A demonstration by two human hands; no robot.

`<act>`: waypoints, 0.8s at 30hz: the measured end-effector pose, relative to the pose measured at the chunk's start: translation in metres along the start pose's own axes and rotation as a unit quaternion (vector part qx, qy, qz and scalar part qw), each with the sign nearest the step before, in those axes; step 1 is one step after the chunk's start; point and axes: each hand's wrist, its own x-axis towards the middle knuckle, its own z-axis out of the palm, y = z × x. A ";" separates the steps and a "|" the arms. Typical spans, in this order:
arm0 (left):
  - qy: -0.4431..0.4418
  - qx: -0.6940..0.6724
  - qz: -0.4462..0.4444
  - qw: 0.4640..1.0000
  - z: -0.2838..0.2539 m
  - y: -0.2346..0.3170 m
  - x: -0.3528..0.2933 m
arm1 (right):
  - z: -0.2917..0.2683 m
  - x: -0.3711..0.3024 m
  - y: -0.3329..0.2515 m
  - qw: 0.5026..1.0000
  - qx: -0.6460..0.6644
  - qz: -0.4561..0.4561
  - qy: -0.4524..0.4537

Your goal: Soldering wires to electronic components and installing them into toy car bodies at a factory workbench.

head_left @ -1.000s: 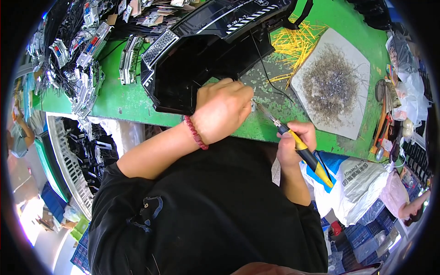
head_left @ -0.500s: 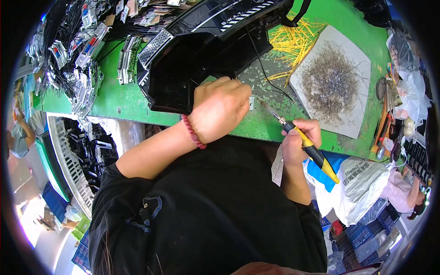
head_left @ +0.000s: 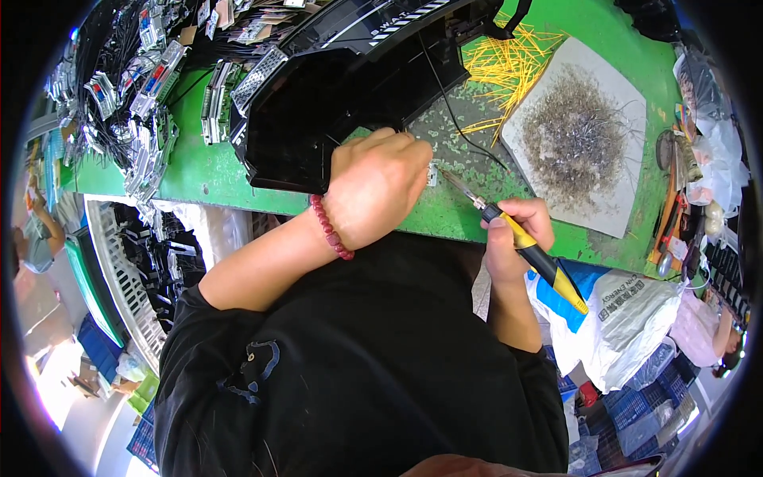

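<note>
My right hand (head_left: 517, 237) grips a yellow-and-black soldering iron (head_left: 536, 258), its metal tip slanting up and left over the green table (head_left: 469, 213). The tip ends just right of a small whitish piece (head_left: 432, 175) beside my left hand. My left hand (head_left: 380, 184) is curled, back upward, at the near right edge of a large glossy black plastic shell (head_left: 294, 119). Its fingertips are hidden beneath it, so what it holds does not show. A red bead bracelet (head_left: 327, 228) circles the left wrist. A thin black wire (head_left: 449, 111) runs out of the shell across the table.
A grey board (head_left: 517, 151) with a heap of wire clippings (head_left: 576, 135) lies to the right. Yellow wires (head_left: 505, 67) are piled behind it. Silvery parts with black wires (head_left: 151, 103) crowd the left. White sacks (head_left: 628, 318) stand below the table's right edge.
The soldering iron's tip has shifted slightly left and up, nearer the small whitish piece. The black shell sits slightly further left in view. My left hand has barely moved.
</note>
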 end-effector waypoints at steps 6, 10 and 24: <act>0.002 -0.002 0.002 1.000 0.002 -0.001 0.000 | 0.009 0.003 -0.002 1.000 -0.010 -0.005 0.023; 0.003 -0.003 0.002 1.000 0.001 -0.002 -0.001 | 0.007 0.000 0.000 1.000 -0.018 0.007 0.017; -0.010 -0.021 -0.013 1.000 0.001 -0.003 0.001 | 0.002 -0.002 0.004 0.998 -0.016 -0.050 0.035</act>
